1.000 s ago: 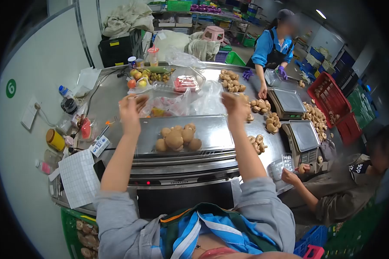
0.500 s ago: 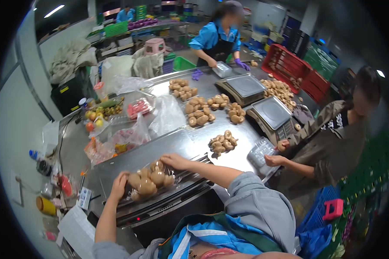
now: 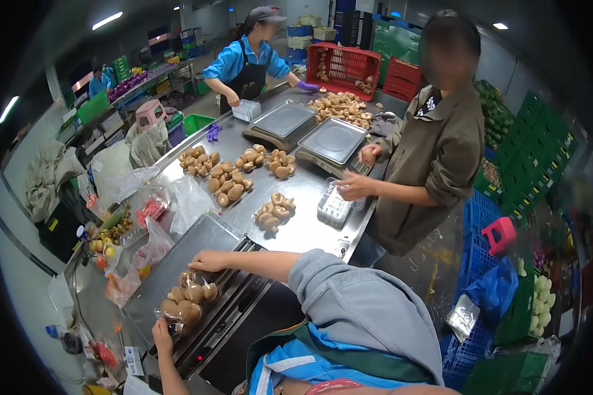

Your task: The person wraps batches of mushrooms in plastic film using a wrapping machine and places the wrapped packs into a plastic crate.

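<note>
A clear-wrapped pack of brown mushrooms [image 3: 187, 301] is held between my two hands over the front bar of the metal wrapping machine [image 3: 234, 315]. My left hand [image 3: 162, 336] grips the near end of the pack, fingers closed on its edge. At the far end, my right hand [image 3: 208, 261] has its fingers closed on the film. Just beyond lies the machine's flat metal plate [image 3: 171, 260]. A loose pile of mushrooms [image 3: 274, 212] sits on the steel table past my right hand.
More mushroom piles [image 3: 229, 184] lie on the steel table [image 3: 296, 234] near two scales [image 3: 333, 139]. One co-worker [image 3: 435, 145] stands at right by a clear tray [image 3: 335, 209]; another [image 3: 247, 66] works at the far side. Fruit and plastic bags [image 3: 145, 243] crowd the left.
My view has swung to the right. The pack is still in both hands and now angled more lengthwise. The near co-worker has straightened up, and a hand is now over the clear tray.
</note>
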Tool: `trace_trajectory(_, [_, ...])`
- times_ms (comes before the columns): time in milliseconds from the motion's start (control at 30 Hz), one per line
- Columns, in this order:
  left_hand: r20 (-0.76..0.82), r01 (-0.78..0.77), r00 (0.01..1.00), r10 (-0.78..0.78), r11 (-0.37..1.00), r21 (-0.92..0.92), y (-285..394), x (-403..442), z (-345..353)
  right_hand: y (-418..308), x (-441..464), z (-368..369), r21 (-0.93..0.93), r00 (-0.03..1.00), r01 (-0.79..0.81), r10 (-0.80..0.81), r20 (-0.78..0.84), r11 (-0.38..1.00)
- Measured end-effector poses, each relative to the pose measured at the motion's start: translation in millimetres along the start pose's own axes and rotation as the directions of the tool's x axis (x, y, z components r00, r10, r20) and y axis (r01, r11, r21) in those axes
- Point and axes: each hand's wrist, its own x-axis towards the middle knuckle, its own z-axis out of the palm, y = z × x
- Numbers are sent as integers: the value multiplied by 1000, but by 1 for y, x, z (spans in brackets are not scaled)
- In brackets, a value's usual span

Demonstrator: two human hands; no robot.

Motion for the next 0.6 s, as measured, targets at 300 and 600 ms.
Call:
trace_trajectory(300, [-221,-13,975,-35,977,-213,43,-9,-1,-31,-30,7,329,983,125,-71,-171,936])
trace_trajectory(600, [156,553,814,-560,662,-506,8,-156,70,-26,-184,65,509,876,-483,402,268,712])
